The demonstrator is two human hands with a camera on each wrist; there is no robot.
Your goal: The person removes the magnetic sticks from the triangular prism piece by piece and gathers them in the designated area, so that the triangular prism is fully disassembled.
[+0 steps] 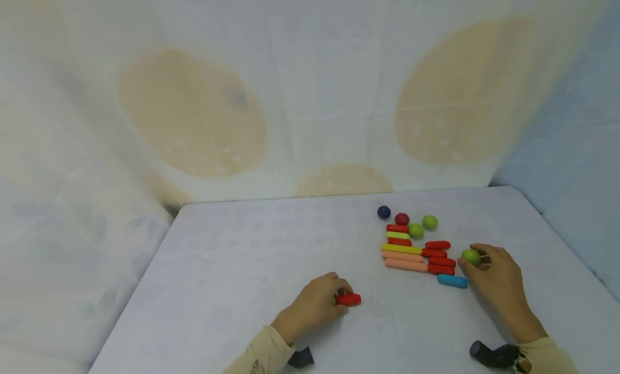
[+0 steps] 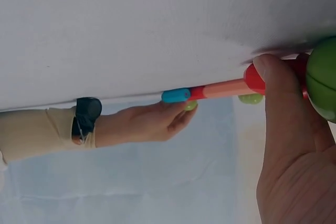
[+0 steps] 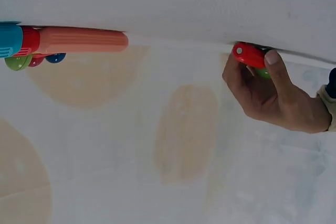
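Red stick (image 1: 348, 299) lies on the white worktop (image 1: 232, 266), pinched in my left grip (image 1: 315, 304) together with a green piece hidden behind it. Green ball (image 1: 471, 256) is pinched in my right grip (image 1: 494, 274), just beside the stack of coloured sticks (image 1: 416, 253) and the blue stick (image 1: 452, 281)

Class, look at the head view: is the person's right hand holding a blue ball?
No, the right hand holds a green ball; the blue ball lies apart.

Blue ball (image 1: 384, 212), patterned backdrop (image 1: 194, 113)
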